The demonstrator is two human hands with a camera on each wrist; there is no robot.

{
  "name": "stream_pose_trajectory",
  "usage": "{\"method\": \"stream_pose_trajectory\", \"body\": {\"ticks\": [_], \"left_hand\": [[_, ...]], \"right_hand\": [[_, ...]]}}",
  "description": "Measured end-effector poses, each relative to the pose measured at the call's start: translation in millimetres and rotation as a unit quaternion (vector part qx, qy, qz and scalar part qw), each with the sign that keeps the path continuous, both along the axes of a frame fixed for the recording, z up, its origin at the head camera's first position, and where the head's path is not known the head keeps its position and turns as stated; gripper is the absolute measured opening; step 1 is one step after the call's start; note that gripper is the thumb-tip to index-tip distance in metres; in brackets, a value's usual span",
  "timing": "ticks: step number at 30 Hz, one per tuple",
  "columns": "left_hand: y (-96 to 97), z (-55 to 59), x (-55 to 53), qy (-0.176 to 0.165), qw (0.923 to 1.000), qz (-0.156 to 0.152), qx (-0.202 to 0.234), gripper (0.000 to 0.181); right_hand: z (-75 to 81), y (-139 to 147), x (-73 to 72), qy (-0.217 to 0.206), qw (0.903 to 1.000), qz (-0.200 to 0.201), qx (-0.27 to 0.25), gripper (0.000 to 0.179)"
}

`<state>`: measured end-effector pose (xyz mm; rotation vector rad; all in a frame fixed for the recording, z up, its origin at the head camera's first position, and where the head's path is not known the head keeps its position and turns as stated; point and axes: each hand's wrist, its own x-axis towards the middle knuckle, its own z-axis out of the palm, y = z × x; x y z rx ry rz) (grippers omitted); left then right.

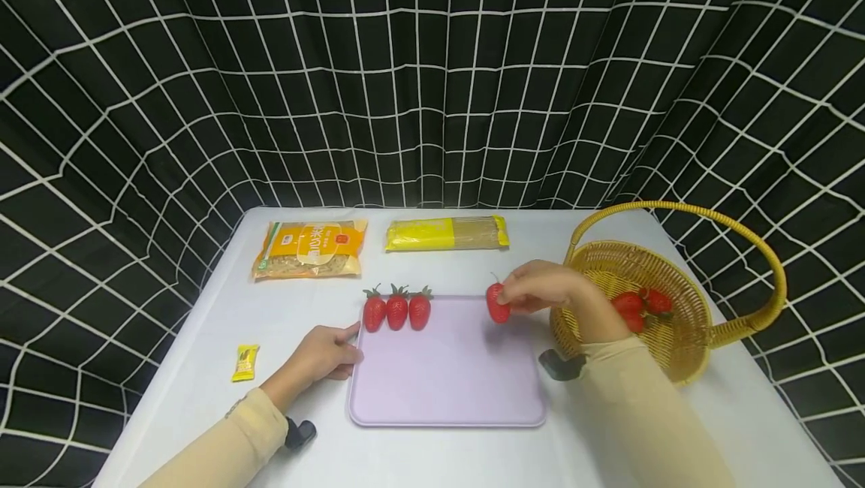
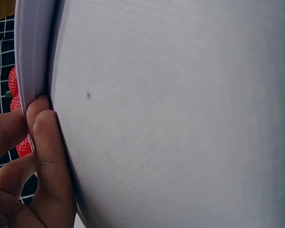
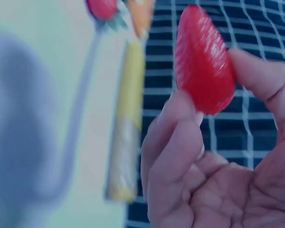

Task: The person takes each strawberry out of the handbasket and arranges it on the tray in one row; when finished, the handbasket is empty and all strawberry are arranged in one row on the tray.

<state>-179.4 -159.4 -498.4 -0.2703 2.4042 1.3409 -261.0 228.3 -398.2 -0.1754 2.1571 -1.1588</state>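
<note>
Between the thumb and fingers of my right hand is a red strawberry, held above the far right part of a pale purple tray. The right wrist view shows that strawberry pinched at its sides. My left hand grips the tray's left edge; in the left wrist view its fingers lie against the rim. Three strawberries with green leaves lie side by side in the tray's far left corner, tips toward me.
A wicker basket with a tall handle stands at the right, holding several strawberries. Behind the tray lie an orange food bag and a yellow noodle packet. A small yellow wrapped snack is at the left.
</note>
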Motion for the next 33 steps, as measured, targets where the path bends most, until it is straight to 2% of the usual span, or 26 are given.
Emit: {"method": "stream_pose_trajectory", "body": {"ticks": [5, 8, 15, 21, 28, 30, 33], "left_hand": [[1.0, 1.1, 1.1, -0.001, 1.0, -0.002, -0.003, 0.063], [1.2, 2.0, 1.4, -0.003, 1.0, -0.003, -0.004, 0.063], [0.4, 3.1, 1.1, -0.004, 0.9999, -0.006, -0.007, 0.063], [0.5, 3.7, -0.2, -0.005, 1.0, -0.003, 0.005, 0.064], [0.6, 5.6, -0.3, -0.007, 0.9999, -0.006, -0.005, 0.064], [0.4, 5.4, 0.0, -0.007, 0.9999, -0.007, -0.007, 0.064], [-0.2, 4.5, 0.9, -0.007, 1.0, -0.003, 0.002, 0.064]], "right_hand": [[-28.4, -51, -10.1, -0.004, 0.9978, -0.031, 0.058, 0.028], [-40.4, -72, -13.1, 0.004, 0.9952, -0.032, 0.092, 0.029], [-58.3, -96, -15.2, 0.065, 0.9847, -0.022, 0.16, 0.03], [-59.6, -104, -13.8, 0.065, 0.9814, -0.042, 0.176, 0.026], [-58.1, -109, -12.3, 0.059, 0.9864, -0.042, 0.147, 0.022], [-54.5, -106, -11.9, 0.055, 0.9864, -0.037, 0.15, 0.026], [-39.8, -86, -10.9, 0.05, 0.9908, -0.024, 0.124, 0.03]]}}
